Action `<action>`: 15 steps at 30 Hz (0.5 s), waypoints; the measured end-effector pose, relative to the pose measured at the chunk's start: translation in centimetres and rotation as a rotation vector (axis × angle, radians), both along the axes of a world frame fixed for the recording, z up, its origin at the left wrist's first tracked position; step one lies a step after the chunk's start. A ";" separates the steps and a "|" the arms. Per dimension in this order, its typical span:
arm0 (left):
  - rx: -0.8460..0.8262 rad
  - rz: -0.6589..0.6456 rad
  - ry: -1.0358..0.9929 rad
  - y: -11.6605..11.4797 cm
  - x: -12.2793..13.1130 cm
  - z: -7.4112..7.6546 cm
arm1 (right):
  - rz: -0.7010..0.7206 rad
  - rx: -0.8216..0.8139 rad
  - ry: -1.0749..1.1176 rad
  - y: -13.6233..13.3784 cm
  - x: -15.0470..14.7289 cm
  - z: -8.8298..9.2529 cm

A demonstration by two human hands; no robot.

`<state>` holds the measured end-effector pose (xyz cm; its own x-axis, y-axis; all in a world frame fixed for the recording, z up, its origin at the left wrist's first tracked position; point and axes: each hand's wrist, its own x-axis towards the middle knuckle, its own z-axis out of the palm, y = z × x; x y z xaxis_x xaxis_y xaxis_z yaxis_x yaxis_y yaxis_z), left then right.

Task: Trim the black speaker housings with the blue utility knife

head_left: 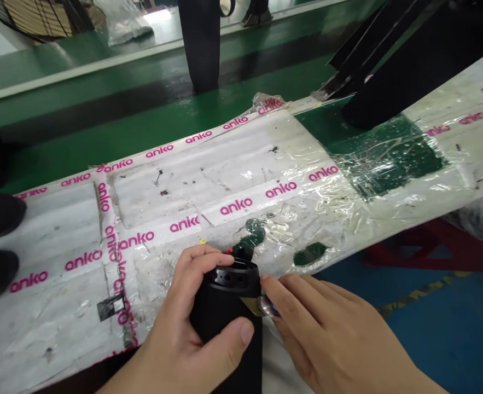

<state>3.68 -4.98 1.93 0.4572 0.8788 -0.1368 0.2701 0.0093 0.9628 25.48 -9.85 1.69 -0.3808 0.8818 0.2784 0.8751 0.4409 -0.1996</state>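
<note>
A black fabric-like cylinder [228, 303] stands near the lower middle. Around its upper left side wraps my left hand [196, 323], thumb across the front and fingers over the rim. The end shows a glossy black ring [231, 278] with several small holes. My right hand [323, 323] is closed on a utility knife [269, 307], whose handle is mostly hidden by the fingers. Its blade [251, 304] lies against the cylinder's right side, just under the ring. I cannot make out whether the blade cuts into the covering.
A long bench [208, 186] is covered with white sheet and clear film, taped with pink "anko" lettering. More black cylinders [200, 44] stand on the green belt behind and at the far left. Another large black cylinder [413, 65] leans at upper right. Red plastic [422, 246] sits below the bench.
</note>
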 end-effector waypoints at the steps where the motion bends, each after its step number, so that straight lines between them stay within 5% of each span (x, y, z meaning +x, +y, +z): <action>1: 0.000 -0.015 0.006 0.0 -0.1 0.1 | -0.007 -0.004 0.013 0.1 0.0 -0.1; 15: 0.080 -0.033 0.015 0.5 0.0 -0.2 | -0.003 0.011 0.015 0.3 0.0 -0.2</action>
<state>3.72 -4.44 1.72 0.4849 0.8715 -0.0734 0.2831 -0.0770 0.9560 25.46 -9.58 1.47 -0.3739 0.8798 0.2936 0.8733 0.4406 -0.2081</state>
